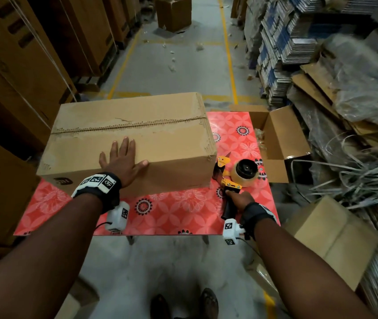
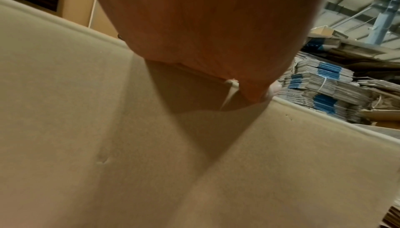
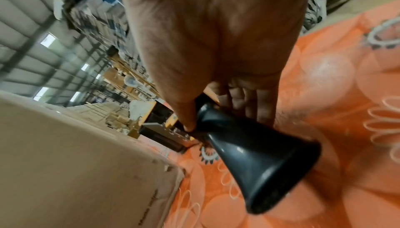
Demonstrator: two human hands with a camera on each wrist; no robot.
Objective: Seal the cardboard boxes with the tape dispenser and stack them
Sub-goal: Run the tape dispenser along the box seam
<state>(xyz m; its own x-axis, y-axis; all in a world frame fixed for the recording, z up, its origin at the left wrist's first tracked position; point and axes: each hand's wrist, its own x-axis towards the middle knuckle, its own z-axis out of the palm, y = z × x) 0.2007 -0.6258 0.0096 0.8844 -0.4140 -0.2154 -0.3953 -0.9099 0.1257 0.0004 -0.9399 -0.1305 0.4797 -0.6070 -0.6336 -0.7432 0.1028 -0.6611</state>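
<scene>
On the red floral table (image 1: 160, 215), flat left hand (image 1: 123, 162) steadies the stiff, bulky brown cardboard box (image 1: 160, 134); at 3 o'clock, right hand (image 1: 238, 199) grips the yellow-and-black tape dispenser (image 1: 236, 176) by its black handle.

Dark print on the cardboard box (image 1: 137, 143) seems unreadable; nothing else legible.

One closed cardboard box (image 1: 128, 134), one open box (image 1: 277, 139), one tape dispenser (image 1: 236, 174), one table (image 1: 171, 212).

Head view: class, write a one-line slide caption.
Left hand flat on box; right hand grips tape dispenser on table.
</scene>
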